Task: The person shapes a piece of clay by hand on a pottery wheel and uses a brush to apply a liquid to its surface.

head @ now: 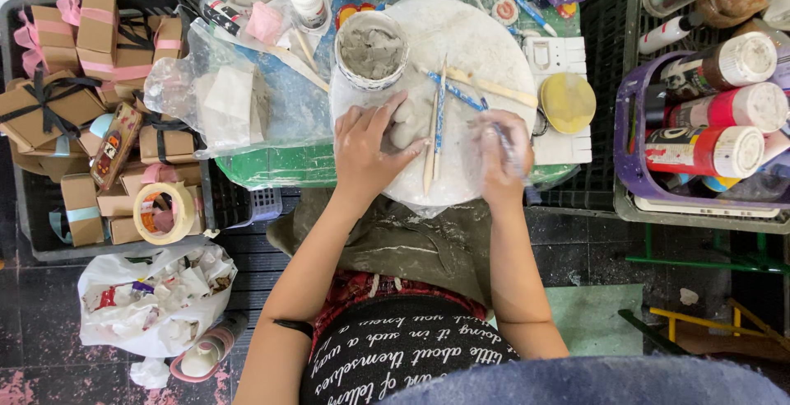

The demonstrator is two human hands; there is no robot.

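Head view: the left hand lies open on a small grey clay piece on the round white board. The right hand grips a thin blue tool, blurred. Pressing too hard could dent the soft piece; a sweeping wrist could knock loose wooden sticks off. The piece's shape is mostly hidden by fingers.

Both forearms reach toward 12 o'clock. The left hand lies palm down, fingers spread, pointing to 1 o'clock. The right hand, at its 3 o'clock, is curled in a loose fist, blurred.
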